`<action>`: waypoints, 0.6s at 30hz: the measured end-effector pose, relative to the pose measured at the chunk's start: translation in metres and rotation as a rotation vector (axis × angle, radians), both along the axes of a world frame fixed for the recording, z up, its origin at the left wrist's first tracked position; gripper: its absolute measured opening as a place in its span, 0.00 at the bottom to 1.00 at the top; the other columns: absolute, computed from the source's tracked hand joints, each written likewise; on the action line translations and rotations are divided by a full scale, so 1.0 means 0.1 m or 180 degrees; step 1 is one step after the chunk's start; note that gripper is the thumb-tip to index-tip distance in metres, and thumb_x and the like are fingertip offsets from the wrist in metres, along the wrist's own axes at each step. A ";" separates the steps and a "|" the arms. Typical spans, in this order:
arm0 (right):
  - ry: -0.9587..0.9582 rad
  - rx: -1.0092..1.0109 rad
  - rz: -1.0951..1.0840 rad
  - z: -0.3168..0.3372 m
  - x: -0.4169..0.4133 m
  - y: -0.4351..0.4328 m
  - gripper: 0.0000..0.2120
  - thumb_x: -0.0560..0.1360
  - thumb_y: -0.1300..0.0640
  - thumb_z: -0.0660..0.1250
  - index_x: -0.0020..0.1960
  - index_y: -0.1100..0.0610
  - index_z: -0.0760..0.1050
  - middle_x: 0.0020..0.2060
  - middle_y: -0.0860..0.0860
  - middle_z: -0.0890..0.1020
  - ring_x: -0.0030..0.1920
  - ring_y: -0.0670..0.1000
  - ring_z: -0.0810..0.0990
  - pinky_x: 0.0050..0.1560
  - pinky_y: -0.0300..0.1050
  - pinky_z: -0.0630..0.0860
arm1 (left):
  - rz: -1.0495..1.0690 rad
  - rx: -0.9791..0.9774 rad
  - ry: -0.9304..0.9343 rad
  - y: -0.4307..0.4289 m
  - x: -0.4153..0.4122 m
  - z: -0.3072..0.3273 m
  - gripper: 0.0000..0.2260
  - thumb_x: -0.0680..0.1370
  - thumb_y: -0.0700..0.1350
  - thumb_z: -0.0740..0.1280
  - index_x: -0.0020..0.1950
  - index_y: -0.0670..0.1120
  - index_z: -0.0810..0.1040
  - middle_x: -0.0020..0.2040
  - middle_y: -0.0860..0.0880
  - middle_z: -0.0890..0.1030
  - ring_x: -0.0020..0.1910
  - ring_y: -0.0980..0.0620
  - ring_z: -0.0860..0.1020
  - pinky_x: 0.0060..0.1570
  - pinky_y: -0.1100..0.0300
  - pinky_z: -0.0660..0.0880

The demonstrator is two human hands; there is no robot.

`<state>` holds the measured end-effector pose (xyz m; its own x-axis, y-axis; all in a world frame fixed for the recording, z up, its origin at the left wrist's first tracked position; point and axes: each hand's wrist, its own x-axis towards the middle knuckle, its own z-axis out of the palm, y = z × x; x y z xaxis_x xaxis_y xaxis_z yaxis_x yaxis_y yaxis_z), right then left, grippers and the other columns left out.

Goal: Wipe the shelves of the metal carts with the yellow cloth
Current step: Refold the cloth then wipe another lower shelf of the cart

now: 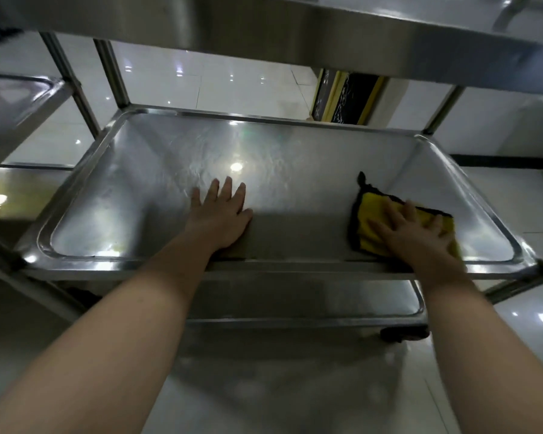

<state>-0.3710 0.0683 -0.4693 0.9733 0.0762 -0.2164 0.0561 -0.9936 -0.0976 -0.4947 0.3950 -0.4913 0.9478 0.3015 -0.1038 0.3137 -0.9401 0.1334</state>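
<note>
The metal cart's middle shelf point(157, 183) is a shallow steel tray with a raised rim, seen from the front. The yellow cloth point(369, 214), edged in black, lies flat in the shelf's near right part. My right hand point(411, 230) presses on the cloth with straight, spread fingers. My left hand point(221, 214) rests flat on the bare shelf near the front middle, fingers straight and pointing away from me. The two hands are apart.
The cart's top shelf point(295, 23) overhangs close above. A lower shelf point(295, 302) and a black caster point(403, 333) show below. A second metal cart point(19, 98) stands at the left. Glossy tiled floor point(232, 86) surrounds the carts; a dark yellow-framed panel point(347, 98) stands behind.
</note>
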 end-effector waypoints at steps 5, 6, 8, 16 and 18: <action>-0.0095 0.0122 0.1126 -0.12 -0.99 1.63 0.34 0.76 0.27 0.43 0.78 0.36 0.39 0.80 0.49 0.40 0.75 0.72 0.36 0.68 0.76 0.34 | 0.0748 -0.2401 -0.0447 0.17 0.00 0.21 0.21 0.84 0.59 0.52 0.76 0.58 0.64 0.80 0.48 0.58 0.79 0.45 0.53 0.76 0.41 0.48; 0.0011 0.0141 0.1285 -0.07 -1.10 1.80 0.34 0.76 0.28 0.43 0.78 0.36 0.38 0.79 0.49 0.38 0.75 0.71 0.35 0.69 0.75 0.34 | 0.0846 -0.2624 -0.0632 0.23 -0.02 0.26 0.23 0.82 0.62 0.53 0.74 0.58 0.67 0.79 0.48 0.60 0.78 0.44 0.55 0.76 0.41 0.48; 0.0106 0.0499 0.1329 0.04 -0.99 1.77 0.31 0.79 0.32 0.45 0.78 0.37 0.41 0.80 0.46 0.41 0.77 0.66 0.36 0.72 0.71 0.37 | 0.0620 -0.1819 -0.0693 0.20 -0.02 0.38 0.22 0.84 0.56 0.53 0.77 0.53 0.65 0.79 0.48 0.58 0.79 0.43 0.51 0.76 0.41 0.43; -0.0056 0.0179 0.1117 -0.18 -0.38 0.86 0.24 0.83 0.41 0.44 0.78 0.36 0.44 0.79 0.41 0.45 0.78 0.64 0.42 0.74 0.67 0.43 | 0.0028 -0.0094 0.0069 -0.96 -0.13 0.12 0.29 0.79 0.69 0.43 0.78 0.65 0.38 0.80 0.52 0.38 0.77 0.36 0.34 0.64 0.26 0.31; -0.0192 0.0028 0.1199 -0.19 -0.41 0.86 0.25 0.83 0.40 0.44 0.78 0.36 0.43 0.79 0.41 0.44 0.77 0.66 0.43 0.74 0.67 0.44 | 0.0122 0.0067 0.0055 -0.74 -0.33 0.10 0.31 0.75 0.74 0.41 0.76 0.70 0.37 0.80 0.55 0.37 0.77 0.35 0.35 0.61 0.22 0.30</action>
